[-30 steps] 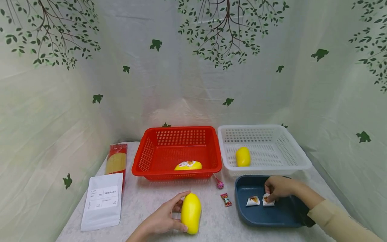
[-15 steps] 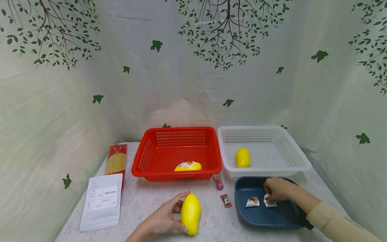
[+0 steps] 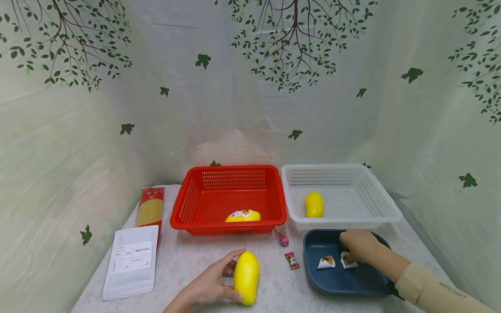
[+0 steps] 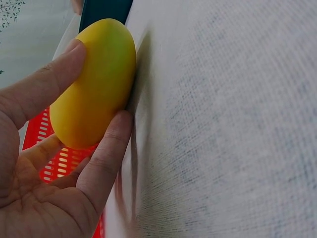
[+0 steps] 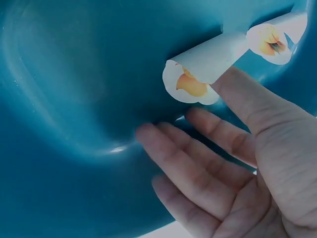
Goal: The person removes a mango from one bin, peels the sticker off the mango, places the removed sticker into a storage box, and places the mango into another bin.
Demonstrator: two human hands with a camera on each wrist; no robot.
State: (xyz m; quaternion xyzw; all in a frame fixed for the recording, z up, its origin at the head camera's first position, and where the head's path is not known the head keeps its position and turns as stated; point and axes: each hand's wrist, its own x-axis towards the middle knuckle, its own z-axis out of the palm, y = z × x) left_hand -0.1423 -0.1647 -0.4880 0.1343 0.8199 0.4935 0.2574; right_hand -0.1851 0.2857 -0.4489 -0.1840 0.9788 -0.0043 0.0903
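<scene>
Yellow mango-shaped fruit (image 3: 247, 278) sits gripped in your left hand (image 3: 209, 280); your right hand (image 3: 361, 245), fingers loosely apart, touches a curled label (image 5: 210, 57).

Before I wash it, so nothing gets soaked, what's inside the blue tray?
Two curled white papers with orange prints lie in the blue tray; the right hand touches one. What lies beneath them is hidden; the forearm covers more in the head view.

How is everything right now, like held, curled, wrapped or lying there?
Yellow fruit, gripped by left hand
Paper curls, rolled up, in blue tray
Right hand, thumb at one curl
Labelled fruit, lying in red basket
Other fruit, in white basket
Small candy, wrapped
Lollipop, lying near red basket
White pouch, lying partly over pasta packet
</scene>
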